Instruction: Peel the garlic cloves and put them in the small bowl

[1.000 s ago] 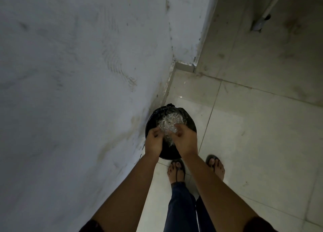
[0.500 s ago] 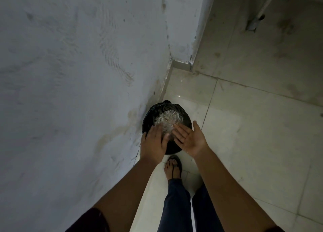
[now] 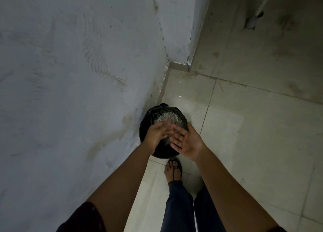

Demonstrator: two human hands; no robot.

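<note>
The big grey wall (image 3: 70, 74) fills the left side of the frame. The pale tiled floor (image 3: 253, 144) fills the right side. Where they meet, in the middle of the frame, a round bin (image 3: 162, 154) with a black bag in it stands close to the wall.

The left hand (image 3: 158, 135) and the right hand (image 3: 187, 142) are both held out over the bin. The right hand is flat with its palm up and its fingers straight. The left hand is flat too, with its palm down and its fingers reaching toward the right one. The fingertips are blurry, so I cannot tell if they touch. Neither hand holds anything that I can see.

Just below the bin, one foot (image 3: 173, 170) in a sandal stands on the floor. Inside the bin, at the top, lies a heap of shiny scraps (image 3: 166, 118).

The garlic cloves and the small bowl are nowhere in this picture.

I think the person is brushing bits of garlic skin off the hands. To do it well, keep both hands right over the middle of the bin, not over its edge. Wipe one palm along the other, out toward the fingertips, so the bits drop straight down. Keep the hands low so light skins do not float onto the floor.
</note>
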